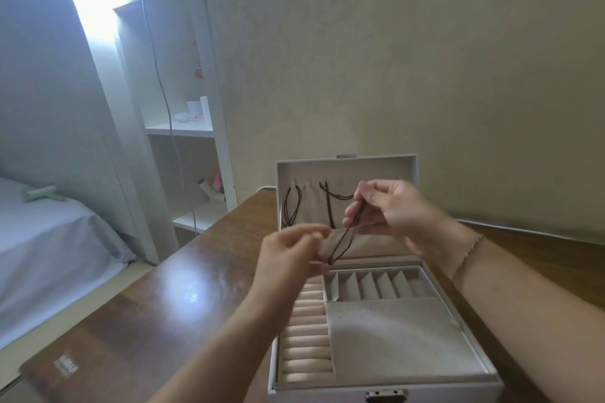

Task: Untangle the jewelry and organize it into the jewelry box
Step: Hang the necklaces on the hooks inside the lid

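To the left of the jewelry box on the bench, nothing of the task lies in view; above the box's open tray my left hand pinches the low end of a dark cord necklace, its grip closed on the loop; the cord runs up and right to my right hand, whose fingertips pinch its upper end in front of the lid. Two other cords hang on hooks inside the lid, behind my hands; I judge that pulling the ends apart too hard could tighten any knot, and drifting closer to the lid could snag the hanging cords.
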